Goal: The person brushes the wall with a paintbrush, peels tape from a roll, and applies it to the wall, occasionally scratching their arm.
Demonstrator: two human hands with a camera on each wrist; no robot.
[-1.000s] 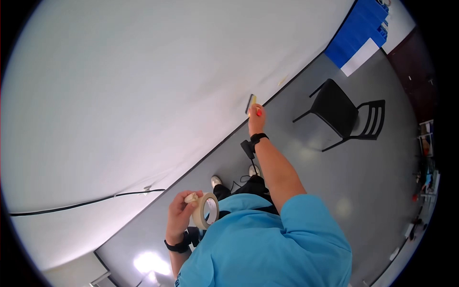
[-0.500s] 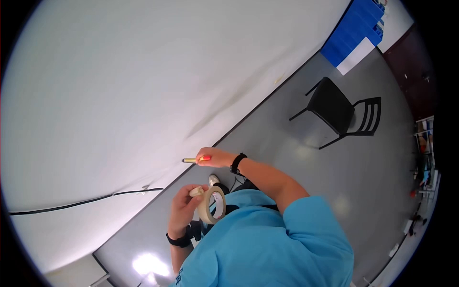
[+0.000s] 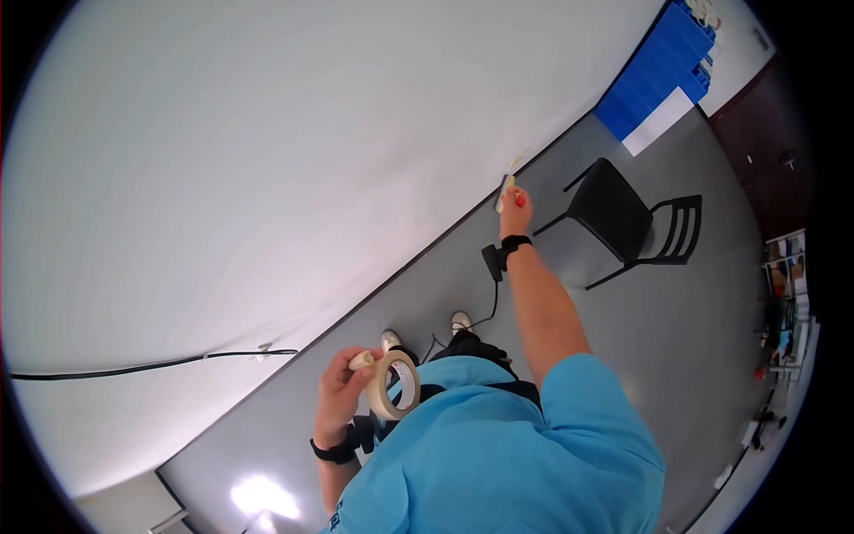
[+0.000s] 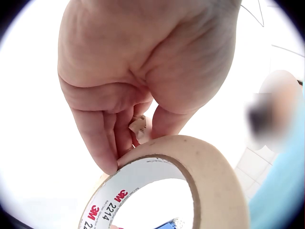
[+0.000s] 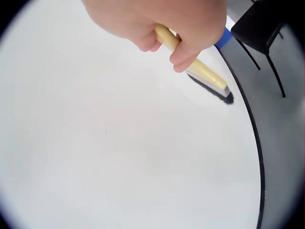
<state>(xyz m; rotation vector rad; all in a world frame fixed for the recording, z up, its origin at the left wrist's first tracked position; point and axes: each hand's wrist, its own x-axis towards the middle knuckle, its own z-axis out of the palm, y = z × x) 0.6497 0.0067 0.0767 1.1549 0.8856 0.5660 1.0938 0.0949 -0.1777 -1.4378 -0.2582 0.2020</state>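
The flat yellow brush [image 5: 209,76] is at the white wall [image 5: 119,143], near the dark bottom edge [image 5: 251,121], its handle [image 5: 164,36] gripped by the right hand [image 5: 167,19]. It looks light and stiff-backed with softer bristles [image 5: 209,88]; the handle seems the place to hold. The left hand [image 3: 338,396] holds a 3M masking tape roll [image 4: 217,176] and a crumpled wad [image 4: 142,130], likely light and tacky, best taken by the roll's sides. A black chair [image 3: 609,209] stands near the right hand; a cable [image 3: 495,298] lies beside the shoes [image 3: 461,322], a possible trip

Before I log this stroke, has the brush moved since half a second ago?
Yes: in the head view, the brush has moved along the wall toward the chair.
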